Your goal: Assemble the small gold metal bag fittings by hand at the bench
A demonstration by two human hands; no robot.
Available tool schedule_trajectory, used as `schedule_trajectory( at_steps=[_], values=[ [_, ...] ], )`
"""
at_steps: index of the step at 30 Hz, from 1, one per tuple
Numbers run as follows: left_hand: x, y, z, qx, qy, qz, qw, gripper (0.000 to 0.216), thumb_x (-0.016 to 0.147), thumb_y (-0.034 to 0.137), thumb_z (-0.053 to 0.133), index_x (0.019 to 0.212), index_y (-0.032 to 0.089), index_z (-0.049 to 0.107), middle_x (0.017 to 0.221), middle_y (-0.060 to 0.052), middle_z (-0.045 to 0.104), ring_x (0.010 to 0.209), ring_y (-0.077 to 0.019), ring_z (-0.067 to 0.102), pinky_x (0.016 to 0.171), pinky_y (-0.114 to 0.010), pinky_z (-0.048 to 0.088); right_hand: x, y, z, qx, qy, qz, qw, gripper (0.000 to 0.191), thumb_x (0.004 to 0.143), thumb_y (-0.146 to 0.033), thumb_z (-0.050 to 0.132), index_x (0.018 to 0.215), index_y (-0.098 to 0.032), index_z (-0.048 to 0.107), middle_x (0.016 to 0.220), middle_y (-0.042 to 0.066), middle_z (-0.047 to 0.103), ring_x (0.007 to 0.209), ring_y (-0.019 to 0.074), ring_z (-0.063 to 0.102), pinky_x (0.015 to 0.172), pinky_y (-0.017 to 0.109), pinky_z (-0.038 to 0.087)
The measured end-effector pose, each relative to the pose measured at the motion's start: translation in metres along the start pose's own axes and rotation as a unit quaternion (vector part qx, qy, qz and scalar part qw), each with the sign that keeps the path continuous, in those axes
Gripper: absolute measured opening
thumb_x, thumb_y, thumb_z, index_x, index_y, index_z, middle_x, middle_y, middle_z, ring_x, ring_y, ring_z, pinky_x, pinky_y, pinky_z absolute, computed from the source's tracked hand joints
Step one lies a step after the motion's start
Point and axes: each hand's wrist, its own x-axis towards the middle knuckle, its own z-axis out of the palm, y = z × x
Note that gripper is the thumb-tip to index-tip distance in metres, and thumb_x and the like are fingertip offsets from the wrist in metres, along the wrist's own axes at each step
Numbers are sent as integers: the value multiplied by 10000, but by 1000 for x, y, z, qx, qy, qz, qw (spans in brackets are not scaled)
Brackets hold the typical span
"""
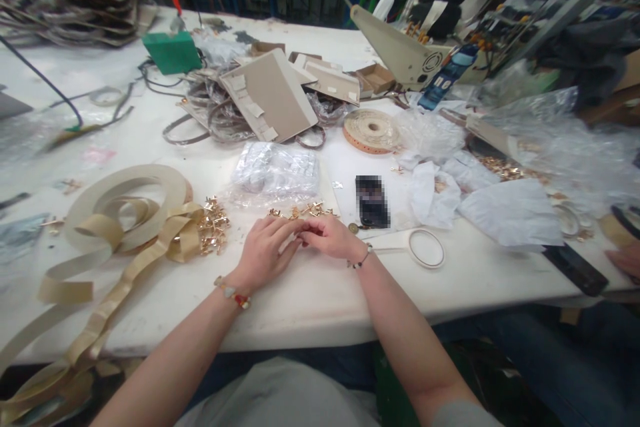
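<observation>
My left hand (267,250) and my right hand (334,237) meet at the fingertips over the white tabletop. Both have their fingers pinched together, and whatever lies between them is hidden or too small to name. Just beyond the fingers is a row of small gold-coloured metal fittings (315,208). More of these gold fittings (213,227) are heaped to the left of my left hand, against a beige strap (133,273) that trails off a coiled roll (80,213). A clear plastic bag of pale items (275,170) lies behind my hands.
A phone (373,201) and a white-handled ring-shaped tool (427,248) lie right of my hands. Behind are an orange-edged roll (371,131), flat beige panels (273,97) and a beige machine (405,57). White bags (510,213) and a person's hand (625,259) are at the right.
</observation>
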Motion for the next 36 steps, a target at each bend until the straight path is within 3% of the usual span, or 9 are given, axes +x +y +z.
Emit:
schedule_trajectory(
  at_steps=[6, 11, 15, 20, 27, 32, 36],
  values=[
    [-2, -4, 4, 34, 33, 16, 999, 157, 949, 181, 591, 1053, 230, 698, 860, -29, 724, 806, -187, 592, 733, -317, 428, 0, 0, 1, 7, -15, 7, 1000, 165, 907, -199, 587, 951, -167, 742, 853, 33, 769, 769, 147, 706, 719, 249, 532],
    [-1, -4, 6, 54, 40, 20, 998, 102, 944, 169, 588, 913, 212, 676, 786, -24, 689, 764, -188, 567, 702, -313, 413, 0, -1, 2, 14, 2, 25, 1000, 172, 910, -232, 606, 1010, -170, 732, 853, 38, 780, 780, 155, 729, 710, 248, 526],
    [0, -3, 6, 64, 33, 15, 997, 111, 948, 167, 575, 908, 202, 673, 776, -28, 672, 760, -192, 557, 700, -317, 421, 0, -4, 1, -60, 20, 14, 998, 109, 882, -190, 631, 909, -172, 736, 807, 24, 771, 722, 142, 700, 678, 234, 487],
    [0, -3, 5, 77, 32, 23, 996, 186, 950, 183, 591, 1107, 209, 687, 791, -24, 678, 765, -193, 556, 703, -315, 433, 0, -8, -1, -119, 24, -8, 993, 130, 861, -113, 619, 825, -168, 731, 735, 1, 740, 637, 120, 635, 635, 222, 432],
    [0, -2, 7, 57, 38, 3, 998, 116, 956, 198, 589, 914, 214, 695, 794, -26, 668, 780, -188, 560, 721, -312, 449, 1, -13, -1, -114, 13, 8, 993, 169, 926, -152, 592, 807, -174, 709, 715, -3, 732, 636, 119, 623, 669, 229, 427],
    [1, 3, 6, 6, 1, -5, 1000, 161, 988, 215, 522, 912, 200, 663, 794, -42, 635, 769, -187, 552, 703, -315, 452, 1, -12, -1, -71, -6, 32, 997, 190, 941, -171, 563, 775, -173, 654, 674, -12, 688, 635, 123, 610, 674, 237, 429],
    [3, 12, 4, -10, -22, 33, 999, 163, 997, 212, 504, 920, 196, 646, 817, -46, 639, 761, -179, 551, 695, -313, 454, 3, -11, -3, -34, 14, 32, 999, 204, 941, -221, 555, 752, -179, 619, 660, -10, 636, 628, 135, 577, 656, 256, 433]
  ],
)
